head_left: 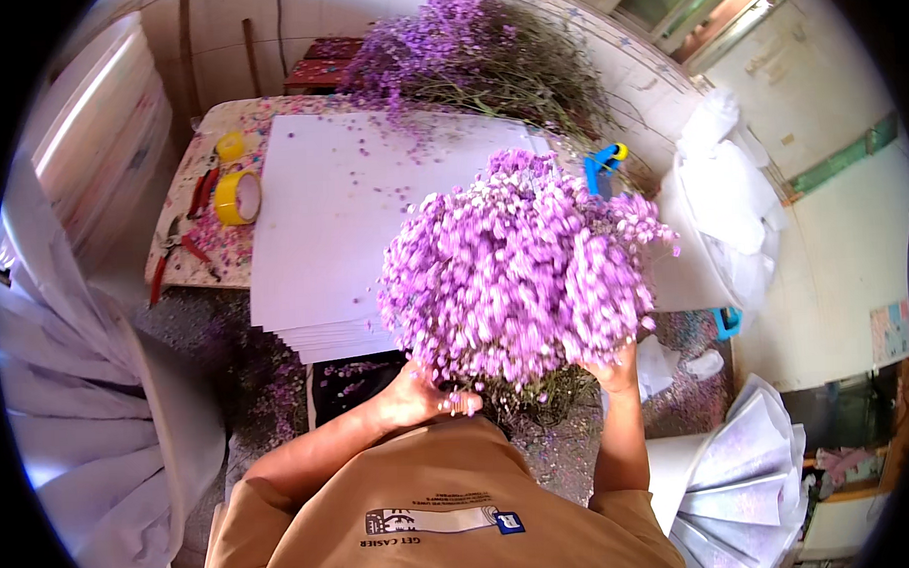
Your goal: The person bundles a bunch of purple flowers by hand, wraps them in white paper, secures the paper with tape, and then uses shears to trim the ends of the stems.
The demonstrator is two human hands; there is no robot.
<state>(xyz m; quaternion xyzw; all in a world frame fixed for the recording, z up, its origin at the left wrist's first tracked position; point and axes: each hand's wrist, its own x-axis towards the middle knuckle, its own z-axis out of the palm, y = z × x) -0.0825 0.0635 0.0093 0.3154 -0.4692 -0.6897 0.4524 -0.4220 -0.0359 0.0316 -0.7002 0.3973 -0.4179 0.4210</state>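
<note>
A large, round bunch of small pink-purple flowers is held up in front of me, its heads slightly blurred by motion. My left hand grips it low on the left, fingers closed near the stems. On the lower right side, my right hand also holds the bunch, its fingers mostly hidden by the blossoms. Dark stems show beneath the heads. Behind the bunch lies a thick stack of large white paper sheets on the worktable, with loose petals scattered over it.
More purple flowers with long stems are heaped at the table's far side. Yellow tape rolls and red-handled pruning shears lie on the left. A blue tape dispenser stands right. White wrapped bundles flank me, including pleated paper.
</note>
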